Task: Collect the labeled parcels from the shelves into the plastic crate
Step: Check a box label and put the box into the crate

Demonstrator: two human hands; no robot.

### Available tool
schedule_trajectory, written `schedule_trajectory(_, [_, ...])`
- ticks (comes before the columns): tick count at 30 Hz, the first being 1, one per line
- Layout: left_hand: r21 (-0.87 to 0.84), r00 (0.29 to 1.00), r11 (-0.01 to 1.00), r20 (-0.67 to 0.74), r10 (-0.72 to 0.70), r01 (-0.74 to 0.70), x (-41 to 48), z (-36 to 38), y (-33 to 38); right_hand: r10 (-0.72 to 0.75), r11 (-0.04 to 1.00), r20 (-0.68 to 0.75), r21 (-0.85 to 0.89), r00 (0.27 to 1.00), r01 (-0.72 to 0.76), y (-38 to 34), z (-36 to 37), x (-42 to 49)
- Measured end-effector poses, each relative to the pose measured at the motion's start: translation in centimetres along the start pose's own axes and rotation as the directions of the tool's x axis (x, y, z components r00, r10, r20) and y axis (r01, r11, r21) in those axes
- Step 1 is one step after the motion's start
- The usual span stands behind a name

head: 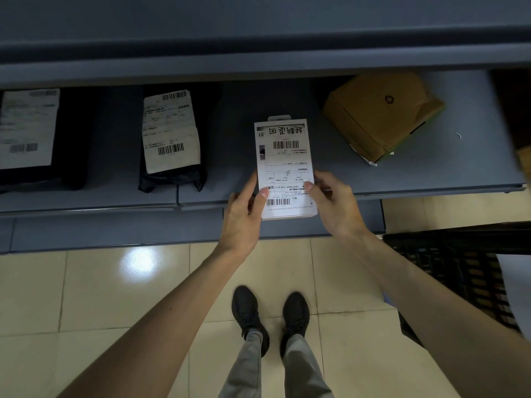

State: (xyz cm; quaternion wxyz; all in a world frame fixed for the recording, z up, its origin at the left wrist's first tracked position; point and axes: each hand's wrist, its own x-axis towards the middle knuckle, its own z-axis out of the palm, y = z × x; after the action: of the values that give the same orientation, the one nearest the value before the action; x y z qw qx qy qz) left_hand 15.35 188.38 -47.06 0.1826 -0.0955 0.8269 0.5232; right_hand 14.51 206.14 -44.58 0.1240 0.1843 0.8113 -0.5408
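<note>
A small white boxed parcel (284,165) with a barcode label sits at the front edge of the grey shelf (431,173). My left hand (244,216) grips its lower left side, thumb on the label. My right hand (334,205) grips its lower right side. On the same shelf lie a black bag parcel with a white label (172,139), another labelled black parcel (28,130) at the far left, and a brown cardboard box (382,116) at the right. The dark plastic crate (451,271) stands on the floor to the right, partly cut off.
An upper shelf (258,53) overhangs the parcels. A lower shelf edge (115,234) juts out below. My two black shoes (270,314) stand on the cream tiled floor (86,297). A white sheet (514,282) lies on the crate.
</note>
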Motion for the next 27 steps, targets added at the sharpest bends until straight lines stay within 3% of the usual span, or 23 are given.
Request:
schedule_trajectory(7, [-0.067, 1.0, 0.998, 0.013, 0.008, -0.007, -1.2, 0.0, 0.1, -0.027, 1.0, 0.016, -0.002, 1.0, 0.027, 0.6, 0.0, -0.7])
schedule_trajectory(12, [-0.225, 0.995, 0.974, 0.102, -0.011, 0.034, -3.2, 0.2, -1.0, -0.067, 0.998, 0.042, -0.01, 0.997, 0.067, 1.6, 0.0, -2.4])
schedule_trajectory(18, [-0.327, 0.992, 0.943, 0.125, -0.027, 0.067, -3.1, -1.1, -0.4, 0.001, 0.999, 0.074, 0.038, 0.997, -0.004, 1.1, -1.0, -1.8])
schedule_trajectory(24, [-0.188, 0.963, 0.982, 0.265, 0.041, 0.01, -0.4, -5.4, 1.3, 0.131, 0.966, 0.023, 0.224, 0.991, -0.133, -0.6, -3.8, 0.8])
schedule_trajectory(27, [-0.13, 0.942, 0.991, 0.326, 0.075, -0.034, 0.8, -7.1, 2.8, 0.154, 0.937, 0.128, 0.296, 0.98, -0.186, -0.9, -5.1, 1.4])
